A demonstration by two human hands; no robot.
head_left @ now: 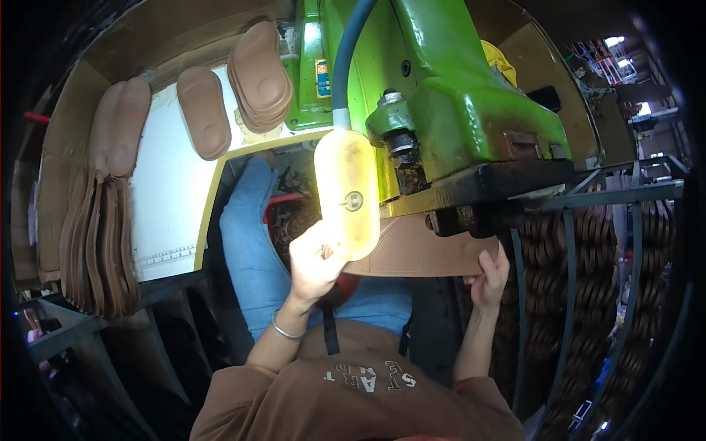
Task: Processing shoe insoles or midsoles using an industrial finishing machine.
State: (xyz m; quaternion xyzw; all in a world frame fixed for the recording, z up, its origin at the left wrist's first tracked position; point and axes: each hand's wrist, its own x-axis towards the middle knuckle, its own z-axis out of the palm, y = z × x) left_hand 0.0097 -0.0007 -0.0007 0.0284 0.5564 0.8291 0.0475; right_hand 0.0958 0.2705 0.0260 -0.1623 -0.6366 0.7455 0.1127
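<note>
A brown shoe insole [426, 253] with a textured surface lies crosswise under the green machine's head. My right hand [489, 275] pinches its right end, thumb on top. At the other end my left hand [316, 261] is closed on the insole, its fingertips partly covered by a glowing yellow-white lamp [347, 220]. The lamp hangs from a blue-grey flexible arm and hides the insole's left end. Just beyond the insole, the dark metal head [471, 213] of the green machine [471, 95] overhangs the insole's far edge.
On the white board [165, 213] at left lie a single insole [204, 110], a stack of insoles [259, 73] and a long row of insoles [99, 242]. Cardboard [165, 33] walls the far side. A metal rack [566, 294] packed with brown insoles stands at right.
</note>
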